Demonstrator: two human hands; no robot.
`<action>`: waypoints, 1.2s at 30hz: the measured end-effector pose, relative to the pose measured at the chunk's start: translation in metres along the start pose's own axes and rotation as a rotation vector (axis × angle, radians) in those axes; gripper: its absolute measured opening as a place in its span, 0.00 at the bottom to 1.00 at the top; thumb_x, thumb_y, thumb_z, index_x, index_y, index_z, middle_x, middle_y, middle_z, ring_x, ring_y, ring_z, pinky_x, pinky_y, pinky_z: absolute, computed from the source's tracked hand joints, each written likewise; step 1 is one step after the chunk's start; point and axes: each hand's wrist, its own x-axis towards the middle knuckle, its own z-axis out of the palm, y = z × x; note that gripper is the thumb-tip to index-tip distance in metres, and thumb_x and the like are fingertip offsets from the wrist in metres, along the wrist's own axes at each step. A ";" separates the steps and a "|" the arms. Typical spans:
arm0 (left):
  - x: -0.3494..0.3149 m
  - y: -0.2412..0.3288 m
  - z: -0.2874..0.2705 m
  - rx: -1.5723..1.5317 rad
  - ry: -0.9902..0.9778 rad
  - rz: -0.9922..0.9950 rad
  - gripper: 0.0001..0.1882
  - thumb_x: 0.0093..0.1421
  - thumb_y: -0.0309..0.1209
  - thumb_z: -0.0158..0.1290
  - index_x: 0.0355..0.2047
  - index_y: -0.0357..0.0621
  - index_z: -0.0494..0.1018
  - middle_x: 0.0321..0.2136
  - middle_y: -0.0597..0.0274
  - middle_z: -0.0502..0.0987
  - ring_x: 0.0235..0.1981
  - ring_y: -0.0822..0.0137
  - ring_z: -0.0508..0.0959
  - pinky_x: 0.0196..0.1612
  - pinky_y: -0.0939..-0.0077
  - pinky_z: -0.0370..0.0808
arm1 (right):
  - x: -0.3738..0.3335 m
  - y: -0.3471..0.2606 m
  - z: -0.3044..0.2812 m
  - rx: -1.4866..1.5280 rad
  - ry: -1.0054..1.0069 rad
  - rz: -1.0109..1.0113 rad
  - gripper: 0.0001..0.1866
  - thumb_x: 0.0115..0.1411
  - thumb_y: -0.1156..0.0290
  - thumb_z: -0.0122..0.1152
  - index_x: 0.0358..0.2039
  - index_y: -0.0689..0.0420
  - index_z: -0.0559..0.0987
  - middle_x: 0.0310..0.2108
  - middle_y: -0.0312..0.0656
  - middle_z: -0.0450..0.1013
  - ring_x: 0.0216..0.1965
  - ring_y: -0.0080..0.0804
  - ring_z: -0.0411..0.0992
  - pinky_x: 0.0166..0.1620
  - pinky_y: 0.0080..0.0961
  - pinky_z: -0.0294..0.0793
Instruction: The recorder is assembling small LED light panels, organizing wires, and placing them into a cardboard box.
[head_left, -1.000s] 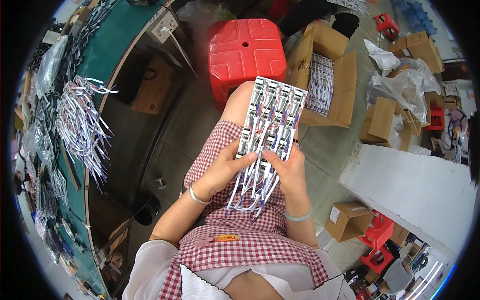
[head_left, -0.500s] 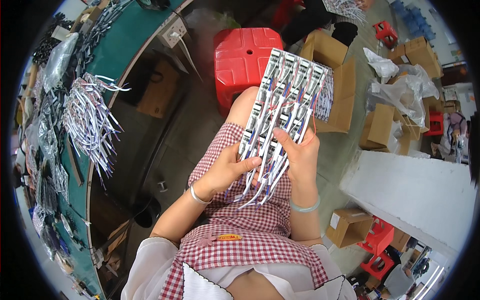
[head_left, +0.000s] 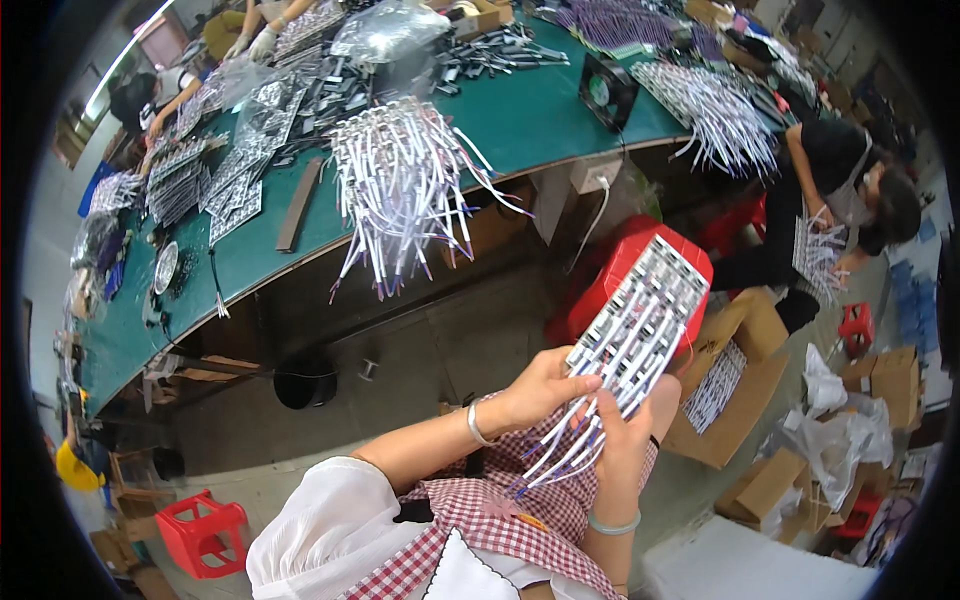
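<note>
A flat panel of small circuit boards [head_left: 650, 310], with rows of white leads hanging off its near end, is held tilted above my lap. My left hand [head_left: 542, 388] grips its lower left edge, thumb lying on the front. My right hand [head_left: 622, 440] is closed around the leads and the lower right corner, and its fingers are partly hidden behind them. Behind the panel's far end stands a red plastic stool [head_left: 605, 275].
A heap of similar wired panels [head_left: 395, 170] overhangs the green table's [head_left: 520, 145] edge. Another wired pile [head_left: 715, 110] lies beside a black fan [head_left: 607, 90]. An open carton [head_left: 755, 400] holds more panels. A co-worker [head_left: 835, 160] sits at the right handling one.
The view has swung left, bringing much more of the table and the co-workers in. My right hand has slid down toward the leads; both hands still hold the panel.
</note>
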 end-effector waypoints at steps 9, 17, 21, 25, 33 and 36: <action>-0.023 0.124 -0.057 0.035 0.269 0.445 0.09 0.66 0.27 0.53 0.42 0.34 0.69 0.26 0.61 0.77 0.19 0.74 0.76 0.22 0.80 0.75 | 0.054 -0.027 0.138 -0.221 -0.420 -0.169 0.16 0.65 0.77 0.57 0.50 0.64 0.66 0.36 0.40 0.74 0.33 0.21 0.74 0.36 0.19 0.74; -0.003 0.209 -0.156 -0.084 0.596 0.634 0.06 0.64 0.26 0.53 0.38 0.34 0.73 0.25 0.60 0.78 0.20 0.70 0.78 0.23 0.77 0.77 | 0.156 0.014 0.275 -0.255 -0.610 -0.270 0.10 0.66 0.77 0.53 0.47 0.64 0.73 0.33 0.36 0.76 0.30 0.18 0.73 0.34 0.16 0.74; 0.014 0.202 -0.188 -0.087 0.844 0.491 0.07 0.65 0.27 0.53 0.40 0.35 0.73 0.27 0.59 0.78 0.22 0.70 0.78 0.23 0.78 0.77 | 0.195 0.054 0.291 -0.329 -0.580 -0.068 0.07 0.67 0.77 0.51 0.43 0.63 0.75 0.30 0.36 0.76 0.27 0.18 0.73 0.28 0.17 0.73; 0.008 0.186 -0.205 -0.151 0.808 0.498 0.09 0.65 0.25 0.51 0.43 0.33 0.71 0.29 0.56 0.78 0.24 0.66 0.80 0.25 0.71 0.81 | 0.189 0.072 0.292 -0.414 -0.461 -0.081 0.13 0.62 0.82 0.56 0.46 0.72 0.71 0.32 0.46 0.77 0.28 0.26 0.78 0.31 0.21 0.80; -0.045 0.171 -0.171 0.196 0.798 0.641 0.27 0.58 0.16 0.48 0.59 0.29 0.62 0.57 0.50 0.69 0.58 0.61 0.70 0.59 0.68 0.66 | 0.199 0.078 0.291 -0.695 -0.339 -0.343 0.27 0.54 0.65 0.65 0.51 0.67 0.74 0.44 0.58 0.77 0.43 0.46 0.78 0.46 0.37 0.76; -0.044 0.197 -0.168 1.045 0.928 0.707 0.31 0.59 0.17 0.47 0.64 0.30 0.57 0.65 0.49 0.61 0.65 0.57 0.62 0.65 0.64 0.58 | 0.200 0.088 0.294 -0.542 -0.319 -0.230 0.26 0.53 0.68 0.64 0.51 0.65 0.72 0.47 0.61 0.73 0.51 0.57 0.72 0.54 0.43 0.70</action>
